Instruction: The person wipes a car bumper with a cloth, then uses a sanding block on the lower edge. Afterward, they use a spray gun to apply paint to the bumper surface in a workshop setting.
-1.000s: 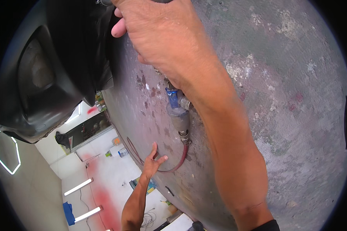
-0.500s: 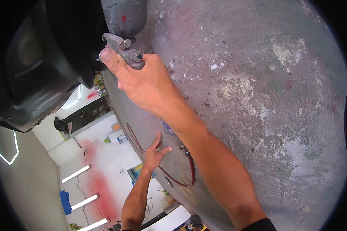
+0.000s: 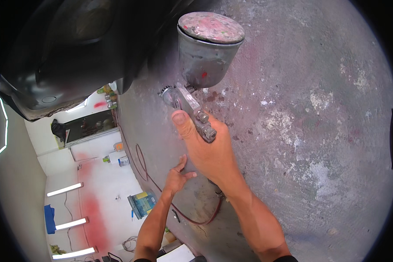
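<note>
My right hand (image 3: 212, 153) is closed round the grip of a metal paint spray gun (image 3: 190, 102), with the thumb at its back. On top of the gun sits a grey cup (image 3: 207, 61) with a paint-stained lid and a red spot on its side. The gun's nose points up and left, toward a glossy black body panel (image 3: 81, 56), and stands apart from it. A dark red hose (image 3: 201, 222) hangs by my right wrist; its join to the gun is mostly hidden. My left hand (image 3: 177, 179) is lower and to the left, fingers spread, holding nothing.
A rough, paint-stained concrete floor (image 3: 301, 131) fills the right side. At the left, a white wall (image 3: 113, 187) carries red overspray and light tubes (image 3: 72, 224). A teal and yellow box (image 3: 142, 204) stands near the wall, and the hose loops across the floor.
My right hand has brought the spray gun down and to the right, away from the black panel, and its whole cup now shows. My left hand stays open, and the view has shifted somewhat.
</note>
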Demonstrator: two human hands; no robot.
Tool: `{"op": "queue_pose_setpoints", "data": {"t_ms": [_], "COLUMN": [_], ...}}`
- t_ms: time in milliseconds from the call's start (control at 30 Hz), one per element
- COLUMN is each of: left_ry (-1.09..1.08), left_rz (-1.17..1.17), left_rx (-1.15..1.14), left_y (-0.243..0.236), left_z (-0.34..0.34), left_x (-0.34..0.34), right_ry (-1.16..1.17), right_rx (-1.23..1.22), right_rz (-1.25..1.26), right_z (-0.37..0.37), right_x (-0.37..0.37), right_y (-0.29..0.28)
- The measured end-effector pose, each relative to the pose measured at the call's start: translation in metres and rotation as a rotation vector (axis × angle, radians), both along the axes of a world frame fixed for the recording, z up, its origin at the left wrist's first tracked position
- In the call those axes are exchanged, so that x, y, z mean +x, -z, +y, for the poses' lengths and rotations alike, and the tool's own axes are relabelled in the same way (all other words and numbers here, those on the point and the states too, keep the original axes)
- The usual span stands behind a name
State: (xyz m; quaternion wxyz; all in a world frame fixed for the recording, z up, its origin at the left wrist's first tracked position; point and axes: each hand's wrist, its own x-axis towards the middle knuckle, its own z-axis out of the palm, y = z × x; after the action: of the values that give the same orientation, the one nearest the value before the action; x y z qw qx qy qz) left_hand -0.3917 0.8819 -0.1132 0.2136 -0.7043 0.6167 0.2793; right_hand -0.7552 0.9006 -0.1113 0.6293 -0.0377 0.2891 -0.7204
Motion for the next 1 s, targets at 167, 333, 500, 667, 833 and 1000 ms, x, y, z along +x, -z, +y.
{"op": "queue_pose_setpoints", "data": {"t_ms": [167, 333, 500, 667, 833, 1000], "left_ry": [-0.028, -0.006, 0.029, 0.107, 0.123, 0.089], "left_rz": [0.111, 0.058, 0.008, 0.039, 0.008, -0.034], "left_rx": [-0.035, -0.121, -0.12, -0.172, -0.153, -0.138], "left_y": [0.005, -0.008, -0.003, 0.004, 0.006, 0.002], "left_z": [-0.003, 0.005, 0.007, 0.006, 0.001, 0.005], "left_x": [0.011, -0.038, -0.022, -0.005, -0.014, -0.025], "right_ry": [-0.024, 0.032, 0.333, 0.309, 0.08, 0.027], "right_rx": [0.018, 0.073, 0.179, 0.14, 0.033, 0.105], "right_rz": [0.083, 0.227, 0.356, 0.387, 0.34, 0.337], "right_z": [0.025, 0.046, 0.06, 0.065, 0.064, 0.076], "right_x": [-0.01, -0.06, -0.095, -0.092, -0.053, -0.07], "right_y": [-0.026, -0.042, -0.061, -0.068, -0.08, -0.078]}}
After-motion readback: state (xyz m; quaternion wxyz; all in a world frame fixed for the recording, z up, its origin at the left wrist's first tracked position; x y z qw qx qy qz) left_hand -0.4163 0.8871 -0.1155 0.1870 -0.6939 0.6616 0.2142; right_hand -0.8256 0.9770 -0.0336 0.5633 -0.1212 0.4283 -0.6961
